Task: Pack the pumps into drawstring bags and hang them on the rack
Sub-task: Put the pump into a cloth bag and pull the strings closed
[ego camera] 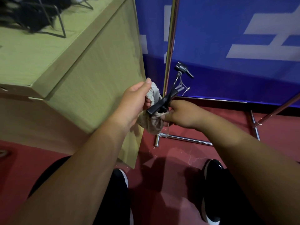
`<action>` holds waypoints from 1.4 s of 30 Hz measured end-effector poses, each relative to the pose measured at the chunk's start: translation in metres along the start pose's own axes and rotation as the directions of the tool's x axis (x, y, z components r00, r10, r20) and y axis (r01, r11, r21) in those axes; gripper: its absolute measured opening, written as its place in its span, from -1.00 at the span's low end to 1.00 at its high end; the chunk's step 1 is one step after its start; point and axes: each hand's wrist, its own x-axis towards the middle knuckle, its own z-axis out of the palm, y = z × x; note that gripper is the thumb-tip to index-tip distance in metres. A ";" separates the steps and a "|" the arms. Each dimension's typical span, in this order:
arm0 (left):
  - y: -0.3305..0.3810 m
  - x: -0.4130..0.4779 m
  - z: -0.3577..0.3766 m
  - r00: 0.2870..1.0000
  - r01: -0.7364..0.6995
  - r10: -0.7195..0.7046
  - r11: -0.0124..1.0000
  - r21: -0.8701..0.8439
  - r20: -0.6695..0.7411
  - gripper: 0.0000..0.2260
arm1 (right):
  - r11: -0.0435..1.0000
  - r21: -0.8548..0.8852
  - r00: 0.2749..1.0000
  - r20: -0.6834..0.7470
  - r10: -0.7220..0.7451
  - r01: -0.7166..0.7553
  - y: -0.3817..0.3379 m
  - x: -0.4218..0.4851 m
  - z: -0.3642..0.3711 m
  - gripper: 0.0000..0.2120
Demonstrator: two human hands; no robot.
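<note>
A small black pump (158,106) sticks out of a beige drawstring bag (154,122) at the middle of the view. Its hose rises to a black valve head (182,69) with a lever. My left hand (134,103) grips the bunched rim of the bag from the left. My right hand (181,113) pinches the bag's other side beside the pump's handle. The lower part of the pump is hidden inside the bag. The chrome rack (170,44) stands just behind, with its upright pole and floor bars visible.
A light wooden table (56,51) fills the left, with a heap of black pumps (29,15) on top. A blue banner (227,38) hangs behind the rack. My two black shoes (212,189) stand on the red floor below.
</note>
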 end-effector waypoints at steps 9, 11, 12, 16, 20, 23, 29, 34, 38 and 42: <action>-0.012 0.006 -0.024 0.900 -0.209 0.414 0.690 0.692 -0.140 -0.56 | 0.978 0.151 0.989 -0.013 0.145 -0.142 -0.004 -0.001 0.002 -0.67; -0.014 0.007 -0.024 0.917 -0.190 0.365 0.752 0.631 -0.159 -0.58 | 0.973 0.150 0.982 -0.047 0.182 -0.173 -0.005 0.001 0.001 -0.66; -0.013 0.006 -0.023 0.932 -0.170 0.319 0.805 0.568 -0.174 -0.61 | 0.967 0.172 0.978 -0.062 0.200 -0.187 -0.005 0.001 -0.001 -0.67; -0.005 0.006 -0.022 0.971 0.021 0.011 0.992 0.128 -0.240 -0.77 | 0.959 0.211 0.970 -0.111 0.218 -0.191 -0.003 -0.002 -0.006 -0.73; -0.011 0.016 -0.022 0.977 0.062 -0.056 0.998 0.021 -0.205 -0.61 | 0.966 0.176 0.968 -0.132 0.216 -0.191 0.000 -0.009 -0.011 -0.75; -0.013 0.016 -0.020 0.980 0.075 -0.070 0.997 0.021 -0.187 -0.67 | 0.959 0.160 0.958 -0.126 0.256 -0.235 0.007 -0.013 -0.017 -0.70; -0.017 0.020 -0.018 0.958 0.093 -0.053 0.987 0.132 -0.281 -0.77 | 0.929 0.078 0.926 -0.080 0.368 -0.362 0.029 -0.023 -0.031 -0.76; -0.015 0.022 -0.015 0.949 0.173 -0.197 0.978 -0.116 -0.248 -0.75 | 0.917 0.060 0.901 -0.170 0.400 -0.395 0.054 -0.026 -0.033 -0.92; -0.016 0.017 -0.010 0.937 0.193 -0.229 0.969 -0.154 -0.265 -0.78 | 0.905 0.053 0.873 -0.245 0.422 -0.423 0.068 -0.020 -0.036 -0.90; -0.019 0.016 -0.007 0.949 0.173 -0.195 0.979 -0.107 -0.249 -0.77 | 0.887 0.129 0.864 -0.202 0.461 -0.443 0.059 -0.019 -0.038 -0.81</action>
